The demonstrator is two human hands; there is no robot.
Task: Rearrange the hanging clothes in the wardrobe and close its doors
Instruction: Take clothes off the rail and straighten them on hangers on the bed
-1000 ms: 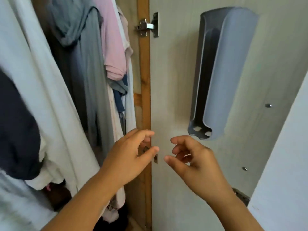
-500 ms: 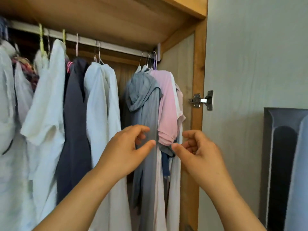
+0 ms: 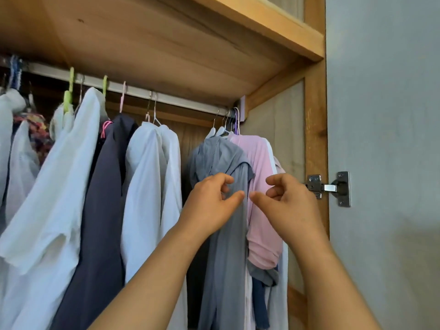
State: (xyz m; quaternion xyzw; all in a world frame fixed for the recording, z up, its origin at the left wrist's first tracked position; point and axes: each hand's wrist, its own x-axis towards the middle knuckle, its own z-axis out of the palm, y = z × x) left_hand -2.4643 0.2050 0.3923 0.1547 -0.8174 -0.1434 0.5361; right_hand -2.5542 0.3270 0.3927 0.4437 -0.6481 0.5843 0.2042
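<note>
In the head view, an open wardrobe [image 3: 315, 139] is seen from below its wooden shelf [image 3: 166, 44], with a pale rail [image 3: 142, 90] running under it. Along the rail a row of clothes is hung on hangers: a white shirt [image 3: 59, 186] at the left, a dark navy garment [image 3: 102, 210] beside it, another white shirt [image 3: 147, 186] next, then a gap. Past the gap, a grey hooded garment [image 3: 228, 246] and a pink top [image 3: 262, 198] are bunched against the right side panel, where several hanger hooks [image 3: 228, 117] are crowded together.

Both hands are raised in front of the grey hooded garment. The left hand [image 3: 209, 208] is held with thumb and fingers loosely curled, nothing gripped; whether the cloth behind is touched cannot be told. The right hand [image 3: 288, 206] is held likewise, just beside the left, thumb tips nearly meeting.

At the right, the open door [image 3: 385, 115] is carried on a metal hinge [image 3: 331, 188].
</note>
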